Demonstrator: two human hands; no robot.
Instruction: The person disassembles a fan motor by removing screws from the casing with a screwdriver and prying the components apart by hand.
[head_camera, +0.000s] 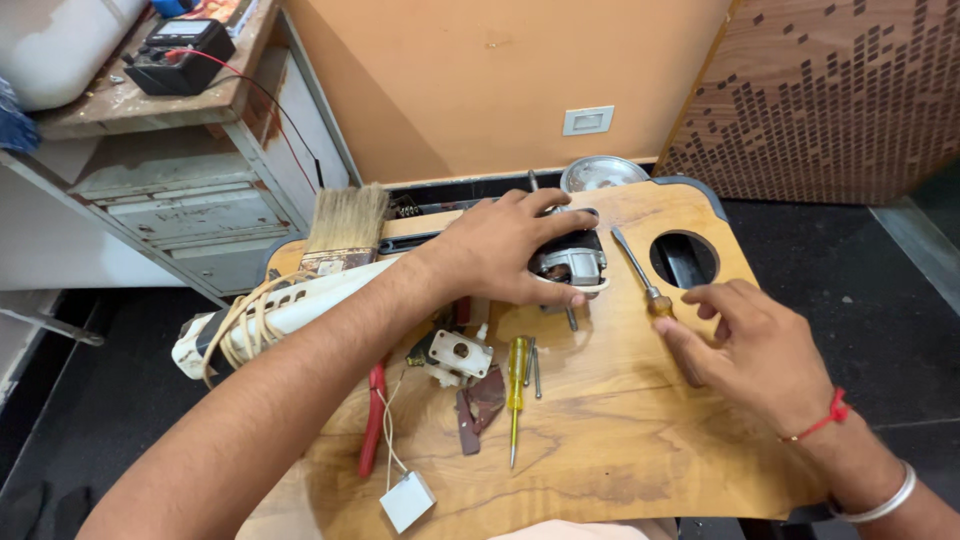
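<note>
1. Motor (570, 262) sits at the far middle of the wooden board (620, 440), just left of the board's round cutout (684, 259).
2. Left hand (505, 250) is clamped over the motor from above, fingers curled around its top and thumb pressed to the near side. Firm grip, pinning it to the board.
3. Right hand (745, 345) rests on the board with the fingertips at the handle of a screwdriver (640, 275). Fingers are loosely bent; can't tell if they pinch the handle yet or only touch it.
4. The shaft of that screwdriver angles up toward the motor's right side.
5. To do this well, I'd say: hold the motor flat and steady, get a full grip on the handle before loading the tip, and seat the tip square so it doesn't skid toward the left fingers.
6. Nearer: yellow tester (516, 390), loose screws (535, 368), white part (458, 356), red pliers (374, 420), small white box (407, 501) on a wire.
7. Left edge: brush (345, 228), white power strip (290, 305). Metal bowl (603, 172) behind the board; meter (180, 52) on the shelf.
8. Hidden: most of the motor's top under the palm, any screw heads, and the screwdriver tip's exact contact point.
</note>
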